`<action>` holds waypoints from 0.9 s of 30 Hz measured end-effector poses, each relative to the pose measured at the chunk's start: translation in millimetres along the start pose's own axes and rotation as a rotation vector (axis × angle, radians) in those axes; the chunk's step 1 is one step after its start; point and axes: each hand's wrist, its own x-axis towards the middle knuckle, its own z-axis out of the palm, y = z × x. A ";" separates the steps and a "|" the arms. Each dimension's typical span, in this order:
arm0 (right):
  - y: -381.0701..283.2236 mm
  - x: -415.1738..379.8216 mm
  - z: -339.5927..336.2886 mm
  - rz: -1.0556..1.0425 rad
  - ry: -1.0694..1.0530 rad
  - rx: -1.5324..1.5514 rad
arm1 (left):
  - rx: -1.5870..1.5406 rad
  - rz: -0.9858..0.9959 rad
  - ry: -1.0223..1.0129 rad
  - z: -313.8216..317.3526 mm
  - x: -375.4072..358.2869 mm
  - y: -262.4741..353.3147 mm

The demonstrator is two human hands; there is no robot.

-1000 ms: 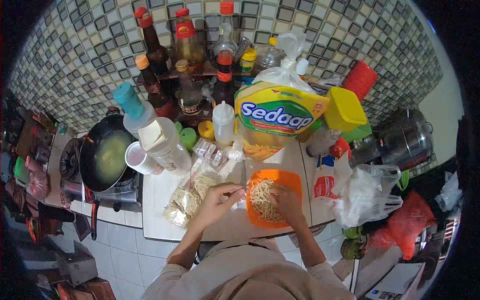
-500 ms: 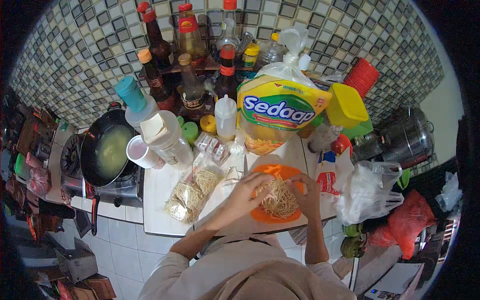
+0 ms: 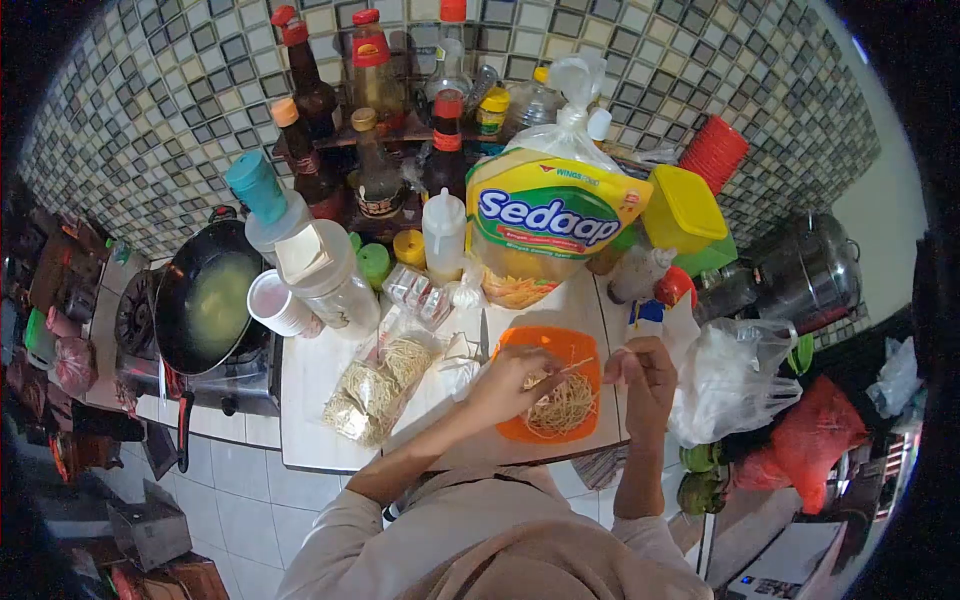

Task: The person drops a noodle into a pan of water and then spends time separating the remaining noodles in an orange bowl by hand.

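An orange bowl (image 3: 547,336) on the white tabletop holds a tangle of dried noodles (image 3: 562,408). Over the bowl's left side, my left hand (image 3: 512,382) is closed, its fingers curled around some of the noodles; thin strands stick out to the right of the fingertips. Just beyond the right rim, my right hand (image 3: 647,372) is raised with the fingers pinched together. What sits in that pinch, if anything, is too small to make out. A clear pack of dried noodle cakes (image 3: 378,390) lies to the left of my left forearm.
Behind the bowl stands a large Sedaap pouch (image 3: 548,225), with a squeeze bottle (image 3: 444,232) and sauce bottles nearby. At left, a black wok (image 3: 215,300) containing pale liquid rests on the stove. A white plastic bag (image 3: 735,385) lies to the right.
My right hand has come out of the bowl and moved right, its fingers now pinched. My left hand stays over the bowl, more curled. More of the orange bowl shows.
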 end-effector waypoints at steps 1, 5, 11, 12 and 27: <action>-1.2 0.7 -1.8 -0.001 0.004 0.068 | 0.016 -0.027 -0.019 -0.3 -0.6 -1.2; -9.8 6.6 -3.9 -0.122 -0.016 0.147 | -0.022 0.152 0.013 11.8 -1.1 -23.1; -10.7 9.0 -2.0 -0.132 -0.013 0.220 | -0.187 0.023 0.011 7.0 -2.4 -6.6; -9.5 8.6 -1.2 -0.130 -0.014 0.220 | -0.199 0.015 0.025 6.9 -3.2 -6.6; -3.1 8.6 2.1 -0.176 0.004 0.107 | -0.325 0.221 0.083 -41.1 38.8 76.1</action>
